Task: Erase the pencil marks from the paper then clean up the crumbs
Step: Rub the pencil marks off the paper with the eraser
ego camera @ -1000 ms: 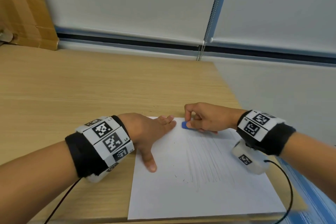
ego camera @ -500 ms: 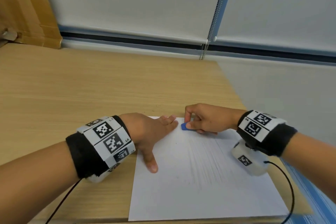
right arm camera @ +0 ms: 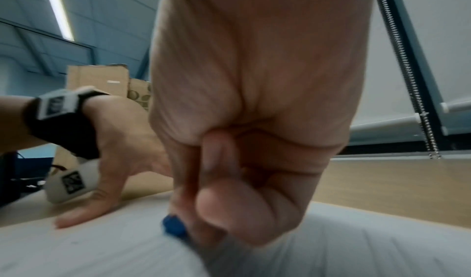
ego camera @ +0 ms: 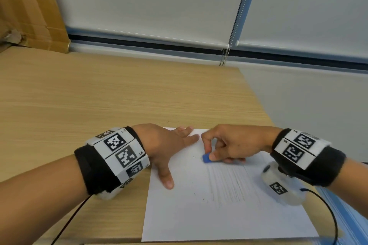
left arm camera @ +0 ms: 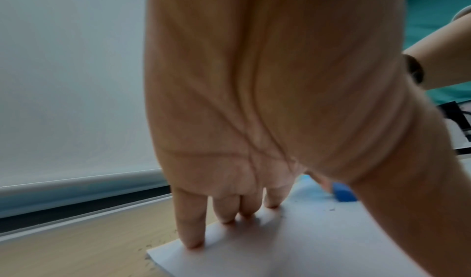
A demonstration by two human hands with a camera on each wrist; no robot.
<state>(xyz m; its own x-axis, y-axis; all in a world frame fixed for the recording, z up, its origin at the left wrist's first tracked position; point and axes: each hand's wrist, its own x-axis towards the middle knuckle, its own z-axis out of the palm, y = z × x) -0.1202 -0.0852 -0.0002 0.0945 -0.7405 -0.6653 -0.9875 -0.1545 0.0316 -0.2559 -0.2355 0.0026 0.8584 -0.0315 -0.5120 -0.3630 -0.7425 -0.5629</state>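
Right hand point(ego camera: 231, 143) grip: blue eraser point(ego camera: 206, 158) pinched, pressed on paper point(ego camera: 219, 215).
Left hand point(ego camera: 169, 145): laid flat, fingers straight, paper pinned to tabletop point(ego camera: 99, 95).
Pencil marks point(ego camera: 227, 183): just nearward of eraser, strokes running near-far.

most of the blue eraser point(ego camera: 206, 158) is hidden inside the right hand point(ego camera: 233, 143), only one end showing past the fingertips. under that hand's knuckles the pencil marks point(ego camera: 227, 183) cannot be followed. specks point(ego camera: 201, 197) near the left hand point(ego camera: 165, 145) thumb are too small to tell apart. the paper point(ego camera: 219, 219) blurs beneath the right wrist.
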